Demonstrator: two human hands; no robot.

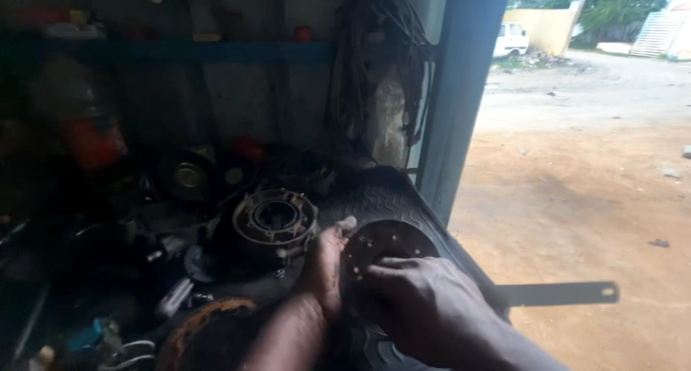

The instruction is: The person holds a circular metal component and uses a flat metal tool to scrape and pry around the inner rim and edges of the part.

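Dim workshop corner, viewed from above. Round metal disc (381, 259), dark, rust-flecked, pierced with small holes, held upright-tilted over a ribbed black rubber mat (389, 195). Left hand (327, 267) clamped on the disc's left rim, thumb up along the edge, palm behind. Right hand (425, 302) laid across the disc's lower front face, fingers (385, 269) curled and pressing against the plate; whether anything small is pinched under the fingertips cannot be told in this light. Both hands close together, meeting on the same disc. Just left of the disc, a circular coil assembly (275, 220): ring-shaped, dull bronze-grey, with radial lugs round its outer edge, resting on the cluttered bench. Below the left forearm, a curved rusty rim (201, 320), orange-brown and pitted. Flat grey metal bar (558, 293) with a hole at its far end, projecting rightwards past the right forearm over bare ground. Bundle of dark cables (381, 47) hanging on the back wall beside a blue painted post (461, 90). Orange plastic container (93, 144) at left, blurred. Beyond the post, packed reddish earth (576, 191), rough and stony, and a white vehicle (511, 38) far off.
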